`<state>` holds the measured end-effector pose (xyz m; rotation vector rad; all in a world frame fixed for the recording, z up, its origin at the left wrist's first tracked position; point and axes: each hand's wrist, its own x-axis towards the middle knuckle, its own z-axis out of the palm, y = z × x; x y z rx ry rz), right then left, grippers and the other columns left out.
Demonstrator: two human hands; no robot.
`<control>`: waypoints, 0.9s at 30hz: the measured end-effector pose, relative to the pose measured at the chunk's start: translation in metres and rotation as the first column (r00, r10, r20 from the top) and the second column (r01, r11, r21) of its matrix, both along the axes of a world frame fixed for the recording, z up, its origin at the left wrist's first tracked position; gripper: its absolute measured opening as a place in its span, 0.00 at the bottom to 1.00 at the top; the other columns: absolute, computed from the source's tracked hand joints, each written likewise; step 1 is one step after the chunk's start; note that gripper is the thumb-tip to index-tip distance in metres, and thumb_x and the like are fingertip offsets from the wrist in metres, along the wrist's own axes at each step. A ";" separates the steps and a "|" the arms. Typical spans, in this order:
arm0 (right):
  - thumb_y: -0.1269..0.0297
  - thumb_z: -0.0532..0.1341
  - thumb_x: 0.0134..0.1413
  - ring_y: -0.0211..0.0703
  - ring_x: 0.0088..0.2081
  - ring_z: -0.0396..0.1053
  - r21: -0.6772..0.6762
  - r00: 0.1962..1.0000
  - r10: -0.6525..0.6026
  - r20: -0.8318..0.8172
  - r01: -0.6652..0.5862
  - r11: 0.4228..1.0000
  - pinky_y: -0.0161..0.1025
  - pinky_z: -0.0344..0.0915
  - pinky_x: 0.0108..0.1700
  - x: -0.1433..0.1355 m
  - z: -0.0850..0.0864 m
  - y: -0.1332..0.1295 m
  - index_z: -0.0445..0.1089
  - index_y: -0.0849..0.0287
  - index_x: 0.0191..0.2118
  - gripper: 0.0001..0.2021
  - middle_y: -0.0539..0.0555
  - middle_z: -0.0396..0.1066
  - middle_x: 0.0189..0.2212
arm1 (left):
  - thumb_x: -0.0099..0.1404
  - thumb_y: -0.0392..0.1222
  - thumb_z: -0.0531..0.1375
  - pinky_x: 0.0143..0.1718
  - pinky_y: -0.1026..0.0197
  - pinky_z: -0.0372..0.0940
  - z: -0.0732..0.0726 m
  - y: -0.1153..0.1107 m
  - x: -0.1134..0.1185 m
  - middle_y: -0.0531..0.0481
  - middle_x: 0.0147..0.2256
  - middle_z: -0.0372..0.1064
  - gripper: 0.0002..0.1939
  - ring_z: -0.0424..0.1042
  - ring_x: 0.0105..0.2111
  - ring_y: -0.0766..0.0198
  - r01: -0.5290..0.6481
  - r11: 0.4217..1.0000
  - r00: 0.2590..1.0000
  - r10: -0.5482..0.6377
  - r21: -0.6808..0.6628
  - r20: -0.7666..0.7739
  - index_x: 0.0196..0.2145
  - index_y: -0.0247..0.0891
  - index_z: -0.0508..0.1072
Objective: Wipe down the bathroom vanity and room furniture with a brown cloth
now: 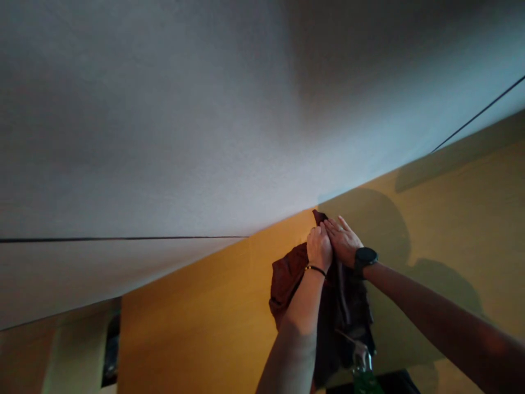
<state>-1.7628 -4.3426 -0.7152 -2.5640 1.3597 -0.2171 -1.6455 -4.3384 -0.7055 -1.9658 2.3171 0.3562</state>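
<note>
Both hands pressed a dark cloth [287, 276] high against the yellow wall [197, 323] under the white ceiling [164, 109]: left hand [319, 247] fisted, right hand [343, 239] flat, fingers together.

cloth [287, 279]: dark red, soft, matt | cabinet panel [197, 323]: smooth wood laminate | ceiling [164, 109]: matt, finely textured

Both forearms bare, no sleeves. Left wrist: thin dark bracelet [315, 268]. Right wrist: black watch [365, 256]. Ring [339, 229] on a right hand [342, 241] finger.

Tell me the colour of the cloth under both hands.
Dark reddish-brown cloth, best in the head view.
</note>
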 end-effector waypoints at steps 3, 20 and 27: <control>0.75 0.51 0.55 0.52 0.61 0.52 0.007 0.999 0.035 0.001 -0.035 0.999 0.54 0.47 0.65 0.000 0.000 0.004 0.60 0.74 0.59 0.25 0.64 0.58 0.58 | 0.69 0.32 0.44 0.46 0.57 0.64 0.000 0.006 0.001 0.40 0.43 0.69 0.19 0.67 0.43 0.58 0.018 1.000 1.000 -0.018 0.012 -0.004 0.55 0.30 0.63; 0.73 0.52 0.54 0.54 0.61 0.50 0.002 0.999 0.035 -0.024 -0.035 0.999 0.55 0.42 0.66 0.012 -0.002 -0.023 0.60 0.77 0.58 0.25 0.67 0.57 0.58 | 0.70 0.33 0.45 0.43 0.57 0.63 0.000 -0.022 0.006 0.41 0.39 0.68 0.16 0.67 0.42 0.57 -0.049 0.999 0.998 0.049 -0.013 0.028 0.50 0.29 0.67; 0.72 0.54 0.53 0.53 0.62 0.48 0.016 0.996 0.092 -0.012 -0.091 0.996 0.52 0.48 0.65 0.030 -0.001 0.018 0.61 0.74 0.58 0.25 0.65 0.56 0.59 | 0.68 0.32 0.47 0.46 0.55 0.63 -0.004 0.025 0.030 0.39 0.43 0.69 0.18 0.67 0.44 0.57 0.002 1.000 0.998 -0.002 -0.005 0.058 0.53 0.29 0.66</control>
